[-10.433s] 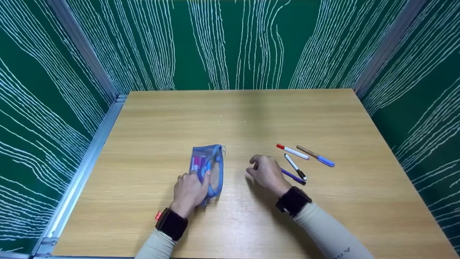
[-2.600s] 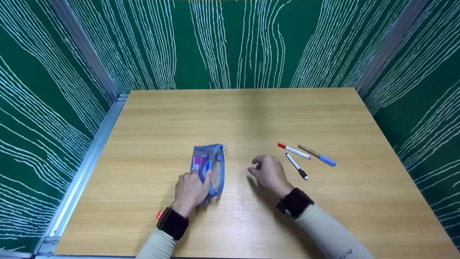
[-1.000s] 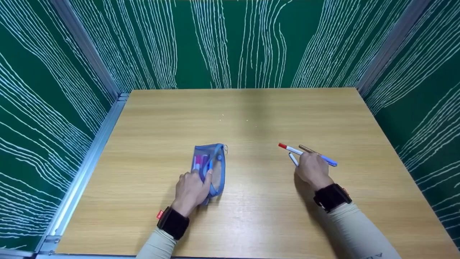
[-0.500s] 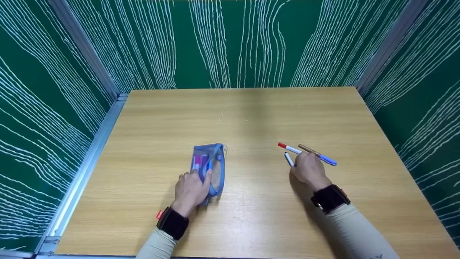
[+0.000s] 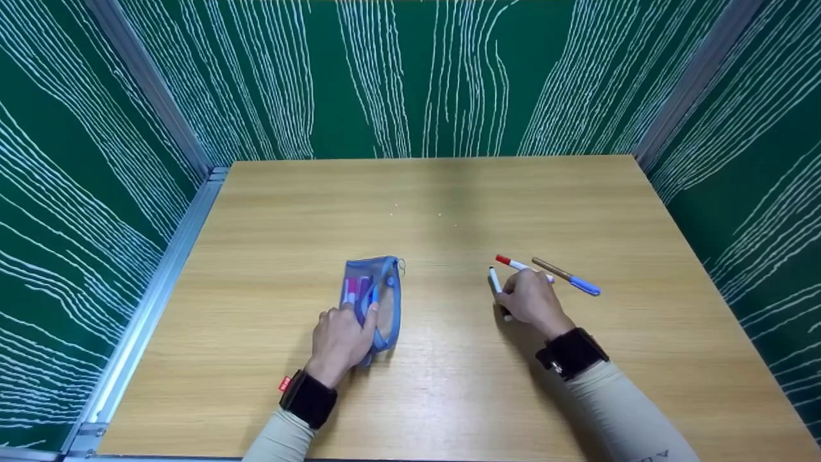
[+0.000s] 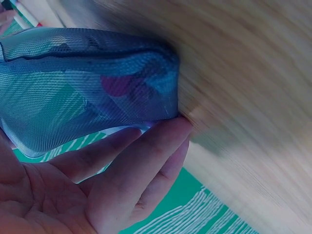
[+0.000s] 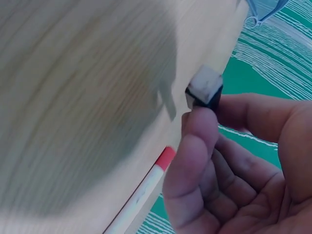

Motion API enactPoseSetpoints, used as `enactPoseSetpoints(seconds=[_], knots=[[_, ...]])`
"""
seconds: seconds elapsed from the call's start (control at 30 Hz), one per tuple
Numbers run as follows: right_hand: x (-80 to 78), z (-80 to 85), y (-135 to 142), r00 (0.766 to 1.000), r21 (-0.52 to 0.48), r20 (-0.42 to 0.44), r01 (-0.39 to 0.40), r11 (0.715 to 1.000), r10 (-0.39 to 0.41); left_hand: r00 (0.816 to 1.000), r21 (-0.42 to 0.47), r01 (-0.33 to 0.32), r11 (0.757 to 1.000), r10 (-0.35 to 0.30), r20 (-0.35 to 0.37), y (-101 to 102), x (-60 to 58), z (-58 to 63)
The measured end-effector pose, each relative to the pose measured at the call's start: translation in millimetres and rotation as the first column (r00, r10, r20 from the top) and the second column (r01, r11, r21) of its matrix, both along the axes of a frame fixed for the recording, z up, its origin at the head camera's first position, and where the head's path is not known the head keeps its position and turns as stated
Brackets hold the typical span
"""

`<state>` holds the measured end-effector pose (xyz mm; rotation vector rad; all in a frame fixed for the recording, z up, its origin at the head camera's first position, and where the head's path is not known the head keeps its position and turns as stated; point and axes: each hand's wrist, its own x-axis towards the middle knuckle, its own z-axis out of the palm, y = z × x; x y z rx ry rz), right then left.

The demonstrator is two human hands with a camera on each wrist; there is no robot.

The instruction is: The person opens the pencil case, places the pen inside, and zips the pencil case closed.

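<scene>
My left hand (image 5: 340,340) grips a blue mesh pencil case (image 5: 389,314), thumb at its open zipped edge. Pink, purple and blue pens (image 5: 351,287) show through the mesh. In the left wrist view, the fingers support the case (image 6: 87,97) from beneath. My right hand (image 5: 533,300) pinches a white marker with a black cap (image 5: 494,280) between thumb and fingers; the right wrist view shows the marker's pale cap end (image 7: 205,84) just off the table. Behind that hand lies a red-capped white marker (image 5: 513,264), partly covered by it.
A brown pen with a blue cap (image 5: 564,276) lies right of the red-capped marker. The wooden table (image 5: 308,212) bears a few tiny light specks farther back. Green walls with white streaks and metal posts (image 5: 151,83) enclose it on the left, back and right.
A dark blue pen beside the right hand is gone from the table since the oldest frame. The right hand reached right, took the black-capped marker and moves left with it. The left hand stays put.
</scene>
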<state>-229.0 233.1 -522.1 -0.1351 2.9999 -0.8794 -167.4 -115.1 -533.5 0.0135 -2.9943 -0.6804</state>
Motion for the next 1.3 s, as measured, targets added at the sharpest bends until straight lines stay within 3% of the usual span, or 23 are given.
enactPoseSetpoints(seconds=[0.4,0.7,0.9,1.3], knots=[[-1.9,2.2,-33,0.998,-0.179,0.060,0.023,0.984,-0.012,1.000,0.009,0.004,1.000,-0.004,0.007,1,0.5,2.2],[-0.7,2.3,-64,0.987,-0.285,0.161,0.072,0.956,-0.026,1.000,0.006,-0.003,1.000,0.003,0.017,0,-0.5,2.2],[1.3,1.1,-83,0.985,-0.351,0.173,0.072,0.934,-0.011,1.000,-0.005,-0.001,1.000,0.001,0.017,0,-0.6,1.8],[5.0,-0.9,-119,0.976,-0.403,0.219,0.076,0.912,0.015,0.999,0.002,-0.007,1.000,0.007,0.051,0,-1.6,1.5]])
